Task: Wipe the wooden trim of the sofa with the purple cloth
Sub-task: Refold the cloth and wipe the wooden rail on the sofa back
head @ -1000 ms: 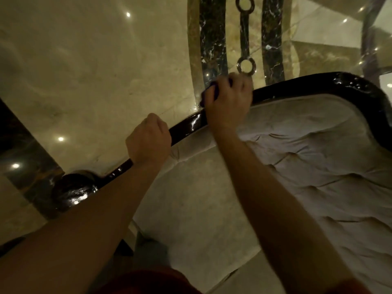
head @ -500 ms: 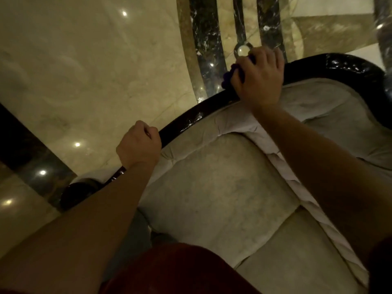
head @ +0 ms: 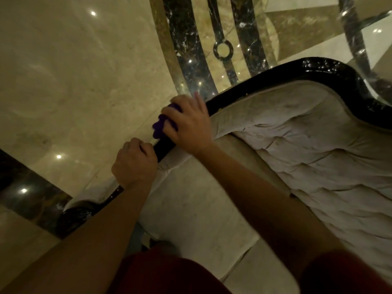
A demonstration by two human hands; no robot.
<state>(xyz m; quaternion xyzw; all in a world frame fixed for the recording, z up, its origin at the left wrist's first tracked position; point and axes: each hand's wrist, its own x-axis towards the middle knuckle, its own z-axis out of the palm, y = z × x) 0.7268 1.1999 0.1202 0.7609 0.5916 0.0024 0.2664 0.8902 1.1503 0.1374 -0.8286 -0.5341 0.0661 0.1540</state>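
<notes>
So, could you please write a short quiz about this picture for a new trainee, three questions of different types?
1. True or false: the right hand presses a crumpled purple cloth onto the glossy dark wooden trim of the sofa.
2. Which one does the left hand grip?
A. the purple cloth
B. the dark trim
C. the pale tufted cushion
3. Fill in: beyond the trim lies a polished ______ floor with dark inlaid bands.

Key: 1 true; 2 B; 3 marble.
</notes>
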